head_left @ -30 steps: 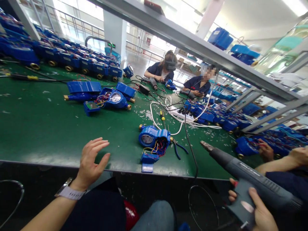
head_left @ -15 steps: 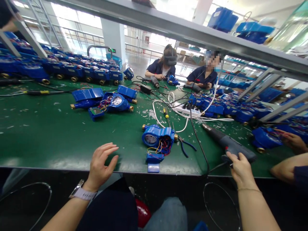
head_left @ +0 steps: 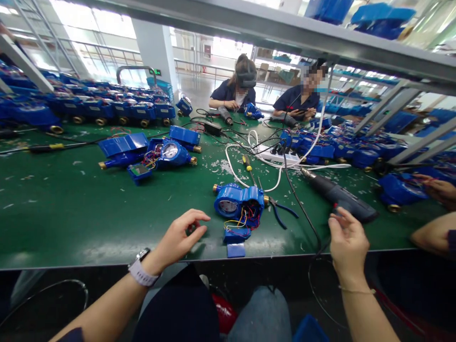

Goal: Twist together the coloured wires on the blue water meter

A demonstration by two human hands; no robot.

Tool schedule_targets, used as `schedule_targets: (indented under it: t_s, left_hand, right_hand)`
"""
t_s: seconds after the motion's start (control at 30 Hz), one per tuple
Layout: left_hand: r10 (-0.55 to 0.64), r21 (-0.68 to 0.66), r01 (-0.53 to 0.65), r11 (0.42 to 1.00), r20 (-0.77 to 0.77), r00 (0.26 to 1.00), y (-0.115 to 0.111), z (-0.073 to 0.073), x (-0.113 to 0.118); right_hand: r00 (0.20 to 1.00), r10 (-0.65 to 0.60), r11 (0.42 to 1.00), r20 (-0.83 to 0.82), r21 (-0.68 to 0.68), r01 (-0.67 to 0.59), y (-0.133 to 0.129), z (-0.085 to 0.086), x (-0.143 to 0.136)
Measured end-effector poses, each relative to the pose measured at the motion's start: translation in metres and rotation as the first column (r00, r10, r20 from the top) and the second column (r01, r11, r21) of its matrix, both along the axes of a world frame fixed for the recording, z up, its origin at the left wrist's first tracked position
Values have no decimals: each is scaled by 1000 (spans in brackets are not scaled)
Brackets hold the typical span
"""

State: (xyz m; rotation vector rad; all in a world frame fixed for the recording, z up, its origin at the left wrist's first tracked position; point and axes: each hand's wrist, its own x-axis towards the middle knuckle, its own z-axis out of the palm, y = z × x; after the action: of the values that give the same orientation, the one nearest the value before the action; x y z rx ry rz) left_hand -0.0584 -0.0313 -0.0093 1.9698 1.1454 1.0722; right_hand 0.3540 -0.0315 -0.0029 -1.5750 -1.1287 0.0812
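Note:
A blue water meter (head_left: 228, 203) lies in front of me, its side compartment open with coloured wires (head_left: 245, 216) leading out to a small blue box (head_left: 237, 234). Just left of it, my left hand (head_left: 185, 232) hovers over the bench edge, fingers loosely curved and apart, holding nothing. My right hand (head_left: 347, 242) is beside the handle of a dark heat gun (head_left: 337, 194) lying on the bench. Its fingers are half bent and apart, with nothing seen in them. Blue-handled pliers (head_left: 280, 213) and a yellow-black screwdriver (head_left: 247, 164) lie near the meter.
More opened meters (head_left: 171, 151) lie to the left, with rows of them (head_left: 117, 107) behind. A white power strip (head_left: 280, 156) and tangled cables cross the middle. A co-worker's hand (head_left: 440, 187) is at the right with another meter (head_left: 401, 190). Two people sit opposite. A shelf beam (head_left: 249, 35) spans overhead.
My left hand has moved right, closer to the water meter. My right hand has let go of the heat gun and drawn slightly back and left. The view has shifted a little.

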Motion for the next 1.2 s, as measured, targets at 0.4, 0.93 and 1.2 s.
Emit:
schedule_targets:
  t_s: [0.4, 0.93, 1.2]
  left_hand:
    - [-373, -297, 377, 877, 75, 925, 53, 22, 32]
    - [-302, -232, 367, 901, 272, 914, 35, 6, 48]
    - [-307, -238, 389, 890, 317, 897, 36, 5, 49]
  right_hand:
    - [764, 639, 760, 86, -222, -610, -50, 45, -152]
    - [747, 648, 736, 147, -375, -564, -16, 37, -194]
    - [802, 589, 742, -101, -324, -587, -14, 34, -195]
